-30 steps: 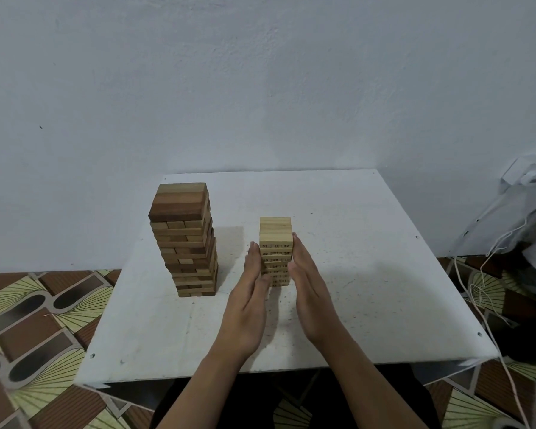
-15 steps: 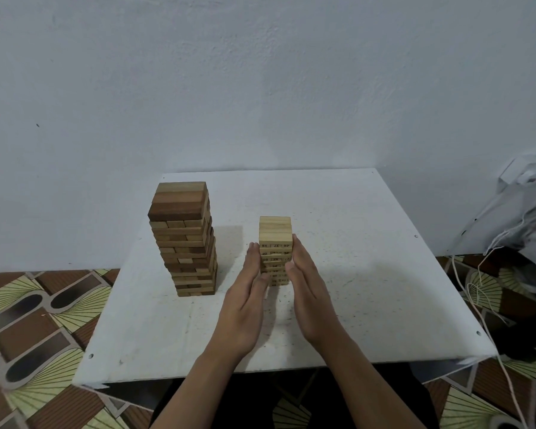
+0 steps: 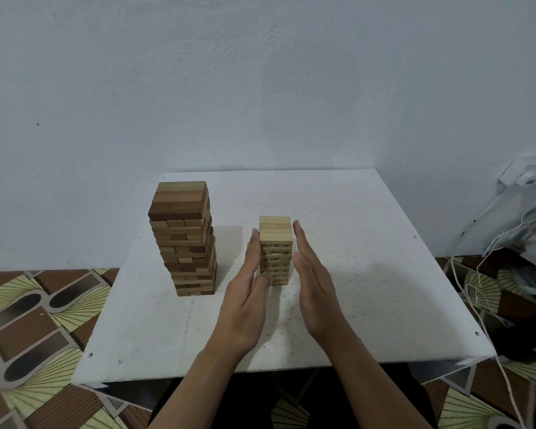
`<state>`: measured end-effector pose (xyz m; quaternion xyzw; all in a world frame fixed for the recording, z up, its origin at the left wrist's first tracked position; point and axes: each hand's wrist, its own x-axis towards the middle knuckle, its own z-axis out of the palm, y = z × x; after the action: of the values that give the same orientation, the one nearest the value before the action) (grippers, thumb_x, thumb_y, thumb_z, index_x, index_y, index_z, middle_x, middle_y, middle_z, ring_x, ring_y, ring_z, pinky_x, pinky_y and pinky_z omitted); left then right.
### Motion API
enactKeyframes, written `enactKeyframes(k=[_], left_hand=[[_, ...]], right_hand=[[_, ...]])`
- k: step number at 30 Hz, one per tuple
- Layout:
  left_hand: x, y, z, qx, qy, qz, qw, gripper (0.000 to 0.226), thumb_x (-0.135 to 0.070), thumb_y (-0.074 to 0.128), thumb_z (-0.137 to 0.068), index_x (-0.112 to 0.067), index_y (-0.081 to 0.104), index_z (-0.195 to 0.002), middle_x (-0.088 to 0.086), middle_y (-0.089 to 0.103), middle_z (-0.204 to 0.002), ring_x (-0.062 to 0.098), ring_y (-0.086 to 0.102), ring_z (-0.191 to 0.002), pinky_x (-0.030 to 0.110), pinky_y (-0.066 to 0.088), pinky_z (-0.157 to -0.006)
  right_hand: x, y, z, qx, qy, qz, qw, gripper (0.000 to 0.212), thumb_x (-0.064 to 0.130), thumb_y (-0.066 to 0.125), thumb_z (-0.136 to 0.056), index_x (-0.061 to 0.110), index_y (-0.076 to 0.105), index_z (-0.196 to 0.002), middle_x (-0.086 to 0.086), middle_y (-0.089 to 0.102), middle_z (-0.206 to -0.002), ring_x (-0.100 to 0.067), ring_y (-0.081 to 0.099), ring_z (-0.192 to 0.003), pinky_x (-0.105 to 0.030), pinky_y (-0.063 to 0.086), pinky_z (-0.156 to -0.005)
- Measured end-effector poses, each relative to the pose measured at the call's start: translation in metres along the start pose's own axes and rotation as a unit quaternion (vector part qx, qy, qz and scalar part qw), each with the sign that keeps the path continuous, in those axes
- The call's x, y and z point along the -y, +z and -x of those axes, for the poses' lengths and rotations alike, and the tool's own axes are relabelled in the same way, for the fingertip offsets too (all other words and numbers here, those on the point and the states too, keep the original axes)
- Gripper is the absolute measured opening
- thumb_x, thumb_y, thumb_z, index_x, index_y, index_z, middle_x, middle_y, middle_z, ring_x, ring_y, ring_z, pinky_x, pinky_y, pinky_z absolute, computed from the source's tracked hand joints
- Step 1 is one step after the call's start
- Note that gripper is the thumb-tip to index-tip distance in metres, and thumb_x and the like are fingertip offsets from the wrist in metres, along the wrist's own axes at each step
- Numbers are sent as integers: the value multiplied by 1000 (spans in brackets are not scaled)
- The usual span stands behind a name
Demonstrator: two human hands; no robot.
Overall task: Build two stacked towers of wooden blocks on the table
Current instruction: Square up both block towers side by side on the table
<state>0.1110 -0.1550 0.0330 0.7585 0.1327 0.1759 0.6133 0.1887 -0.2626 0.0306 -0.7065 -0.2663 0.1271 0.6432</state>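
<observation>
1. Located the small pale block tower (image 3: 275,243) upright near the middle of the white bench (image 3: 384,289), with printed numbers on its block ends.
2. Located the tall brown block tower (image 3: 183,239) upright to the left of it and apart from it, with several blocks slightly out of line.
3. Found the left hand (image 3: 245,308) flat beside the pale tower's left face, fingers (image 3: 253,252) straight and together, gripping nothing. Could not tell contact with the wood.
4. Found the right hand (image 3: 314,292) flat beside the right face, fingers (image 3: 302,243) straight, gripping nothing, with a thin gap apparently showing near the fingertips.
5. Judged both towers built, and the step in hand to be squaring or steadying the pale tower.
6. Judged the blocks light, stiff and smooth, kept in place by their own weight alone. Rated the stack loose and easily toppled by a sideways push high up.
7. Recommended hold: flat palms on two opposite faces, low to mid height, with equal light pressure. Advised against pinching any single block.
8. Noted a patterned floor covering (image 3: 28,305), a white cord (image 3: 454,270) and a crumpled plastic bag (image 3: 526,218) to the right, off the bench.
</observation>
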Motion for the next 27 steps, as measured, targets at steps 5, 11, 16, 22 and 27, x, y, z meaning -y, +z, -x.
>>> enactKeyframes(k=[5,11,16,22,27], left_hand=[[4,0,0,3,3,-6,1000,66,-24,33,-99,-41,13,-160,-23,24,-163,-6,16,-150,38,16,-127],[4,-1,0,4,1,-18,1000,64,-10,33,-107,-40,13,-160,-23,23,-163,-6,15,-150,39,15,-128],[2,-1,0,-2,2,-18,1000,64,-22,34,-101,-40,15,-159,-28,22,-161,-7,12,-150,38,14,-128],[-5,-5,-4,-17,-12,2,1000,58,-11,34,-110,-39,19,-158,-30,21,-161,-15,15,-146,29,15,-127],[-16,-6,-13,-24,-41,1,999,55,-56,23,-104,-44,18,-158,-32,17,-161,-17,12,-145,32,11,-128]], right_hand=[[-1,1,-1,13,4,18,1000,56,40,29,-104,36,19,-158,23,21,-163,5,13,-150,-42,13,-127],[0,3,0,13,7,20,1000,56,42,29,-103,38,18,-158,24,20,-163,6,11,-150,-41,12,-127],[3,3,0,15,8,24,1000,55,41,28,-103,40,18,-156,27,18,-162,9,10,-149,-39,12,-127],[3,3,-1,8,15,-4,1000,55,43,29,-103,39,20,-157,25,20,-163,8,11,-149,-41,11,-127],[3,2,-5,12,27,-12,999,54,50,26,-103,42,18,-155,29,17,-162,11,9,-148,-39,10,-127]])
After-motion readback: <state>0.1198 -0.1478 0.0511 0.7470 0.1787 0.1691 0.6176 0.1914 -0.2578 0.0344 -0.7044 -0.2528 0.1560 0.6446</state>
